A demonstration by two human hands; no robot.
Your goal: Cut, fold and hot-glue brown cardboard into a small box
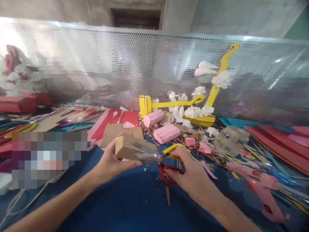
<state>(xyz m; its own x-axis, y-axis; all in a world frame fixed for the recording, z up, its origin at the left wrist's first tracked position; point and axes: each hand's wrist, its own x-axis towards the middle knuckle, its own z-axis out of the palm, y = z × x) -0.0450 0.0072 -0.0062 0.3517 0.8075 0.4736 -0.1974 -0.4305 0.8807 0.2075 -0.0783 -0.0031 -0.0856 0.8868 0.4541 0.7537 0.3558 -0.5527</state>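
Observation:
My left hand (108, 164) grips a folded brown cardboard piece (125, 146), thumb below and fingers behind it. In my right hand (190, 170) are scissors (160, 158) with one yellow and one red handle loop. Their blades are parted and point left, lying across the front of the cardboard; whether they touch it I cannot tell. A narrow cardboard strip (167, 196) is below the scissors. Just beyond them sit two pink paper-covered blocks, the nearer block (166, 133) and the farther block (154, 118).
A pink glue gun (259, 187) with a lit red light lies at right, near a clear round container (231, 140). Yellow shapes with white fluffy pieces (200, 120) stand against a perforated metal panel (154, 64). Paper scraps litter the blue table (108, 206). A cable (29, 204) runs at left.

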